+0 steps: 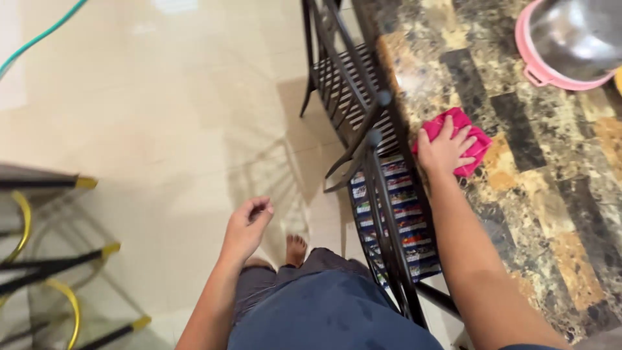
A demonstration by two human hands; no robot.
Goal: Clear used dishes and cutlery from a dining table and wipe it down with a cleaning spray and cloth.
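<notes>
My right hand [442,148] presses flat on a pink cloth [472,131] that lies near the left edge of a dark marbled table top [551,194]. My left hand [248,225] hangs free over the floor beside my leg, fingers loosely curled, holding nothing. My bare foot [296,249] shows below it on the tiles.
A black metal chair [363,129] with a striped multicoloured seat cushion [395,214] stands against the table's left edge. A steel bowl in a pink basin [567,42] sits at the table's far right. A black and yellow frame [45,259] stands at left. A green hose [39,35] crosses the beige floor.
</notes>
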